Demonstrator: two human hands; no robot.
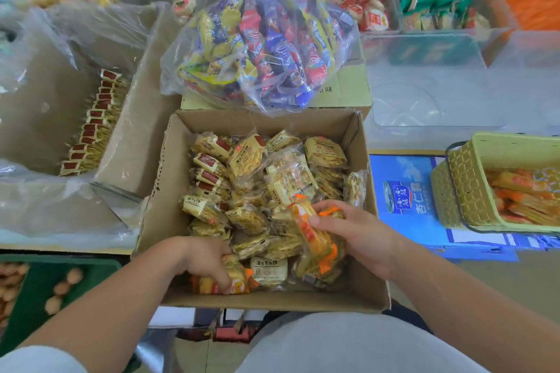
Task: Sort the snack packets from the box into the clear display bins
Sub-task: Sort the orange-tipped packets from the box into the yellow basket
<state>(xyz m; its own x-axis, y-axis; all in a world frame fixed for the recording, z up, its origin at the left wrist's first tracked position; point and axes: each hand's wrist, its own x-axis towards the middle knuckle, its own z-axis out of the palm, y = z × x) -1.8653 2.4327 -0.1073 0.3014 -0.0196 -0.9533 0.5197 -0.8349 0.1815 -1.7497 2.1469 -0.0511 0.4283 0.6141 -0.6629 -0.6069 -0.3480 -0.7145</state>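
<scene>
An open cardboard box [169, 191] in front of me holds several cream-and-red and cream snack packets [291, 179]. My left hand [203, 260] reaches into the box's near left corner and grips orange packets [239, 285] there. My right hand [354, 230] is over the box's right side and holds a bundle of orange-and-yellow packets [315, 239], thumb on top. Clear display bins [439, 9] with red, green and orange snacks line the back.
A plastic bag of blue, red and yellow packets [266, 45] lies on a closed carton behind the box. A plastic-lined box with red-labelled packets [94, 127] stands left. A green basket [463, 191] of orange packets sits right on a blue carton [403, 197].
</scene>
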